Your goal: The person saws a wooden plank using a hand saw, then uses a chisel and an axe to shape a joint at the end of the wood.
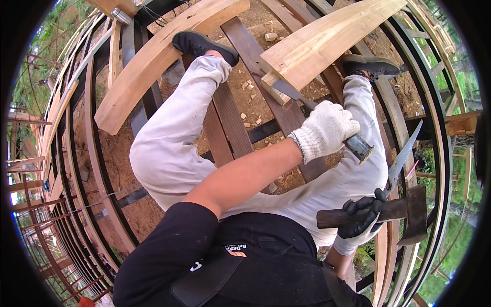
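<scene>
My left hand [326,130], in a white knit glove, is wrapped round the handle of a chisel [287,90]. The blade reaches a notch at the near end of a thick pale timber [327,46]; whether it touches the wood I cannot tell. Lower right, my right hand [359,221], in a white glove with dark coating, grips the short dark handle of a hatchet [413,215]. The hatchet head points right, well apart from the chisel's butt end.
A curved pale timber [153,66] lies at the left by one shoe. A handsaw [404,156] rests near my right knee. Dark beams [250,66] form an open frame over soil with scattered wood chips [248,86]. Curved rails [434,102] run along the right.
</scene>
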`<state>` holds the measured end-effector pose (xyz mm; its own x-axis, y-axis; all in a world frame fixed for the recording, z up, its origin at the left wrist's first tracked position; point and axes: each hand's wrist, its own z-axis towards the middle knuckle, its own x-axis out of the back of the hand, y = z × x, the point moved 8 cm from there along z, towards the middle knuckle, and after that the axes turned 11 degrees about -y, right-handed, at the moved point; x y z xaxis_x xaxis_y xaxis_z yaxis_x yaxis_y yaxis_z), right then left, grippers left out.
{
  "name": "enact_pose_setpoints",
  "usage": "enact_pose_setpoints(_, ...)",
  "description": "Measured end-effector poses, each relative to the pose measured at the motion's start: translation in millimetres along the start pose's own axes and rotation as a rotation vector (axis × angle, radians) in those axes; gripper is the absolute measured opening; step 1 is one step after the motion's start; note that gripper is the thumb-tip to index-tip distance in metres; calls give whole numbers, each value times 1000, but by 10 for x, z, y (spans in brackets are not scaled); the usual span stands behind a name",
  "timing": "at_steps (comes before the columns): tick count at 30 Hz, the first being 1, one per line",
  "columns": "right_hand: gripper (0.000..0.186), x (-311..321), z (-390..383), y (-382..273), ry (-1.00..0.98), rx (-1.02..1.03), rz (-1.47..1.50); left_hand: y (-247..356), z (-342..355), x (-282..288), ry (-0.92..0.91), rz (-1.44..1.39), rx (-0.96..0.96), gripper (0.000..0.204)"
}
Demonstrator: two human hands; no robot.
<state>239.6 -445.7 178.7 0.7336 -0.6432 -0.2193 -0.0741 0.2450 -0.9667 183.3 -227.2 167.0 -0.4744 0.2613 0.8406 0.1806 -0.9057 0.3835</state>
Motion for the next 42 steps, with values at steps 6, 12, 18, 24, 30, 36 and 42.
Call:
enact_pose_setpoints(6, 54, -82, -29, 22, -96, 88, 41, -27, 27, 11, 5, -6, 14, 19)
enact_pose_setpoints(12, 43, -218, -150, 673, -285, -599, -157, -395, -62, -85, -135, 100, 137, 19)
enact_pose_setpoints(18, 53, -32, 98, -13, -34, 18, 19, -89, -134, 141, 9, -21, 23, 16)
enact_pose_setpoints(24, 56, -60, 190, -173, -143, 106, -41, -80, -44, 43, -57, -2, 32, 19)
enact_pose_setpoints(30, 53, 80, -12, -46, -26, 115, 117, -35, 37, 41, -45, 3, 19, 17)
enact_pose_setpoints(36, 35, -15, -130, 492, -84, -401, -59, -79, -63, -39, -26, 39, 1, 15)
enact_pose_setpoints(42, 48, 4, -79, 255, -30, -43, 94, -75, -20, -96, -42, 11, 7, 15)
